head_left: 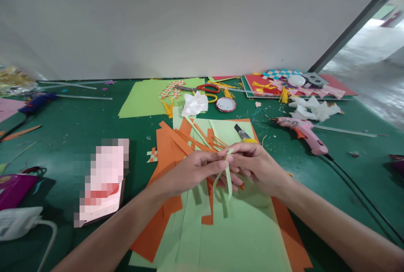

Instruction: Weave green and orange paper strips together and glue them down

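Observation:
My left hand (206, 166) and my right hand (249, 160) meet over the paper pile, fingertips pinched together on a light green paper strip (227, 179) that curls down in a loop. Under them lie light green sheets (233, 238) and orange paper (167, 150), with cut orange and green strips strewn across the top. A craft knife (244, 133) with a yellow handle rests just beyond my right fingers. Left of the pile is a small orange-and-white woven paper piece (152, 155).
Pink glue gun (303, 133) with a trailing cord at right; blue glue gun (38, 102) at left. Phone (105, 179) and white charger (20, 223) sit at left. Scissors (210, 88), crumpled tissue (195, 104), round lid (226, 104) and red folder (337, 84) lie farther back before the grey wall.

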The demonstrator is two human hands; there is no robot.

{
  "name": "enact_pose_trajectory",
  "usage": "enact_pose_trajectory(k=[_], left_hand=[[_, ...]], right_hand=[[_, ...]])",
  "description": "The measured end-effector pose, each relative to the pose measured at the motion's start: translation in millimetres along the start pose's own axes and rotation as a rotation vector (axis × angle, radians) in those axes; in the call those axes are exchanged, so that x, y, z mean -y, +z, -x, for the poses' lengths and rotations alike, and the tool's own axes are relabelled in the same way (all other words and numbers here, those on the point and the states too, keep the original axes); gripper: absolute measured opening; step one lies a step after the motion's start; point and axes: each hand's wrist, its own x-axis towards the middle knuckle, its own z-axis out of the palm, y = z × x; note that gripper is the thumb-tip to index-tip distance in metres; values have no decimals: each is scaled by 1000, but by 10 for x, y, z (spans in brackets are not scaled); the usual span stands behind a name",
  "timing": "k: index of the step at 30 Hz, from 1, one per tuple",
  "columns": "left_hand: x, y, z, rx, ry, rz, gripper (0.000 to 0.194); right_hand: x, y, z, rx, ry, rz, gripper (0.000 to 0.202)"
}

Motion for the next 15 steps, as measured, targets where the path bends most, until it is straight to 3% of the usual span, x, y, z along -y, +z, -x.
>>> enact_pose_trajectory(k=[5, 11, 15], left_hand=[[-1, -6, 3, -19, 6, -31, 27], [0, -5, 7, -60, 4, -13, 26], [-7, 8, -2, -49, 22, 14, 26]], right_hand=[[34, -4, 5, 21, -58, 52, 29], [102, 7, 67, -275, -391, 583, 41], [80, 30, 84, -247, -448, 784, 34]])
